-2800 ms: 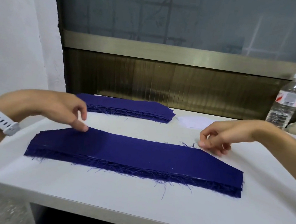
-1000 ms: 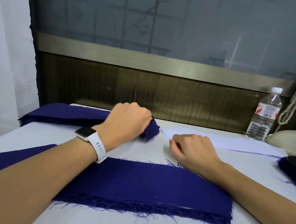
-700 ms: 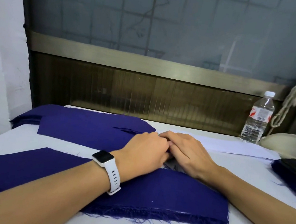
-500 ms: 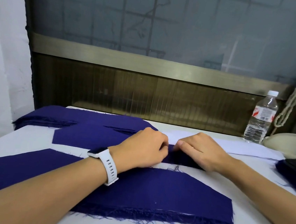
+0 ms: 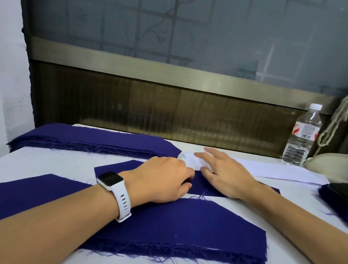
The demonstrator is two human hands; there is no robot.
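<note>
A single dark blue fabric piece lies flat across the middle of the white table. My left hand, with a white watch on its wrist, rests on that piece with its fingers curled down onto the cloth. My right hand lies on the same piece just to the right, fingers spread and straight, reaching toward the white strips. A near stack of blue pieces with frayed edges lies under my forearms. A far stack of blue pieces sits at the back left.
A clear water bottle stands at the back right beside a pale rounded object. More blue fabric with a black thing on it lies at the right edge. A dark panel and window close the far side.
My left hand pulled one blue piece off the far stack to the middle of the table. My right hand, which pinched it beside the left, has now opened and spread its fingers.
</note>
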